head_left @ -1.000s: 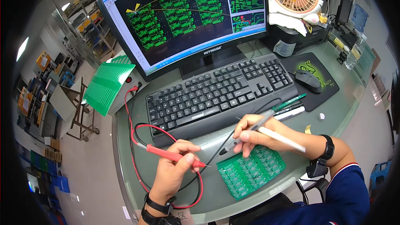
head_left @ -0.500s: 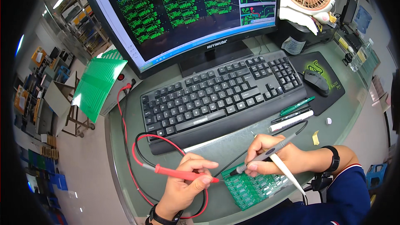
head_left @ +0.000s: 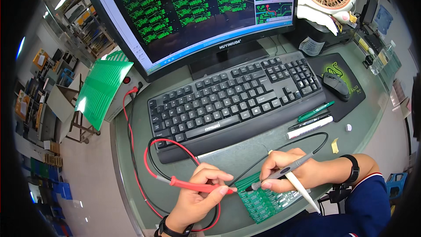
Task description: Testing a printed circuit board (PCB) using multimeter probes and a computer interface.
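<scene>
Bringing both probe tips together at the green circuit board's (head_left: 267, 199) ten-o'clock edge, we now have left fingers (head_left: 215, 177) holding the red probe (head_left: 199, 187) and right fingers (head_left: 280, 162) holding the black probe (head_left: 285, 172), ready to test.

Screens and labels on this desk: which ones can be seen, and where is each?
Monitor: behind the keyboard, wide curved black frame, green circuit patterns on black.
Mouse pad: right of the keyboard, black with a green emblem.
Small sticker: on the desk near the right wrist, yellow.
</scene>
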The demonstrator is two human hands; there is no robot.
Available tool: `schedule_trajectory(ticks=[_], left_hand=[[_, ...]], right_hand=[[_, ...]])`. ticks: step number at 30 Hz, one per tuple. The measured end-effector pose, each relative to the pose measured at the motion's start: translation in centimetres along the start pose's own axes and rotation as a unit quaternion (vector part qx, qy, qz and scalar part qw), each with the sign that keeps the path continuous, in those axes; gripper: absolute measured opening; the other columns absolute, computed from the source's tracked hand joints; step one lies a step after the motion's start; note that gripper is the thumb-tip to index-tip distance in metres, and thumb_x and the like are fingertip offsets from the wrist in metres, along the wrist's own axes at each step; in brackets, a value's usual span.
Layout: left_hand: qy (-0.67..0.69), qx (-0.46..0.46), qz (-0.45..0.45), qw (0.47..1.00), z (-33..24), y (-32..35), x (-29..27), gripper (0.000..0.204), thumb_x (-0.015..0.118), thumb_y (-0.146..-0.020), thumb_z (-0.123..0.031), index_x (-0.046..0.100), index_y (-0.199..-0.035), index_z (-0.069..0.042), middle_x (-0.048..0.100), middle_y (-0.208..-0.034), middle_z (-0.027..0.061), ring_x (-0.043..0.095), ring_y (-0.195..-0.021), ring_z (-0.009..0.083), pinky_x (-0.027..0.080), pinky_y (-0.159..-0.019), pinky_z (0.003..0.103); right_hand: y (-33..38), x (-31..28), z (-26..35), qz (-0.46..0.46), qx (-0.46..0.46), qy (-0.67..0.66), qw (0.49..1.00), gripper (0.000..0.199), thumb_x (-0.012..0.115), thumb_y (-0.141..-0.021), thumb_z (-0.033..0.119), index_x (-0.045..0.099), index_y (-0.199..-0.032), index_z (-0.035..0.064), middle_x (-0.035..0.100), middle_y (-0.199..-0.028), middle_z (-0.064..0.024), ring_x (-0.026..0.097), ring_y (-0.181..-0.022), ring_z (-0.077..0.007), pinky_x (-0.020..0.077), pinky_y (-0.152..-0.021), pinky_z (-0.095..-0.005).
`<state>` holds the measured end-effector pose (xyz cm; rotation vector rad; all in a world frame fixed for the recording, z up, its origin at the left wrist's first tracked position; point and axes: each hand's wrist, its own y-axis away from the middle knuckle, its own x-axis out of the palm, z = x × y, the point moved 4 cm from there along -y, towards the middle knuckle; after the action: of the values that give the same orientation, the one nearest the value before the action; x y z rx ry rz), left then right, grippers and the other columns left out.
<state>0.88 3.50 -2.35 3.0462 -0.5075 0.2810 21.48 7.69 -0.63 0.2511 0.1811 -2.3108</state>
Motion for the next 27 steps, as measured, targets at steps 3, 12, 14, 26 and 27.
schedule_trajectory(ticks=[3, 12, 14, 26, 27], left_hand=[[-0.009, 0.000, 0.006, 1.000, 0.1, 0.0, 0.0, 0.021, 0.054, -0.089, 0.002, 0.058, -0.109, 0.002, 0.043, -0.101, 0.0053, 0.049, -0.081, 0.0068, 0.055, -0.086, 0.031], [-0.037, 0.002, 0.015, 0.999, 0.1, 0.0, -0.1, 0.019, 0.055, -0.089, -0.002, 0.059, -0.108, 0.002, 0.044, -0.102, 0.0053, 0.053, -0.083, 0.0080, 0.053, -0.082, 0.027], [-0.063, 0.003, 0.015, 0.998, -0.3, -0.2, -0.3, 0.016, 0.056, -0.089, -0.002, 0.059, -0.105, 0.002, 0.045, -0.100, 0.0065, 0.052, -0.083, 0.0095, 0.056, -0.081, 0.032], [-0.186, 0.064, -0.040, 0.980, -0.9, 0.8, 0.6, 0.017, 0.065, -0.084, -0.014, 0.063, -0.094, 0.000, 0.058, -0.086, 0.0087, 0.054, -0.082, 0.0214, 0.043, -0.076, 0.032], [-0.187, 0.050, -0.036, 0.980, -1.1, 0.8, 0.8, 0.015, 0.064, -0.083, -0.011, 0.064, -0.094, -0.001, 0.057, -0.088, 0.0083, 0.054, -0.085, 0.0206, 0.042, -0.077, 0.031]], right_hand=[[0.1, 0.1, 0.1, -0.003, -0.007, 0.009, 1.000, 0.023, 0.066, -0.087, 0.024, 0.054, -0.093, 0.0048, 0.061, -0.072, -0.0028, 0.057, -0.062, -0.0091, 0.0437, -0.054, -0.0251], [-0.1, 0.1, 0.1, 0.006, 0.011, 0.009, 1.000, 0.022, 0.066, -0.087, 0.023, 0.055, -0.091, 0.0051, 0.059, -0.071, -0.0020, 0.056, -0.062, -0.0074, 0.0430, -0.054, -0.0241], [-0.3, 0.0, 0.2, 0.003, 0.007, 0.002, 1.000, 0.022, 0.066, -0.087, 0.023, 0.055, -0.092, 0.0052, 0.059, -0.070, -0.0018, 0.055, -0.062, -0.0069, 0.0427, -0.054, -0.0239], [0.5, 0.5, 0.3, 0.006, 0.041, -0.010, 0.999, 0.022, 0.067, -0.087, 0.023, 0.058, -0.094, 0.0040, 0.060, -0.078, -0.0002, 0.054, -0.070, -0.0053, 0.0442, -0.061, -0.0225], [0.6, 0.5, 0.3, 0.003, 0.029, -0.006, 1.000, 0.022, 0.067, -0.087, 0.023, 0.058, -0.094, 0.0040, 0.060, -0.078, -0.0002, 0.054, -0.070, -0.0053, 0.0442, -0.061, -0.0225]])
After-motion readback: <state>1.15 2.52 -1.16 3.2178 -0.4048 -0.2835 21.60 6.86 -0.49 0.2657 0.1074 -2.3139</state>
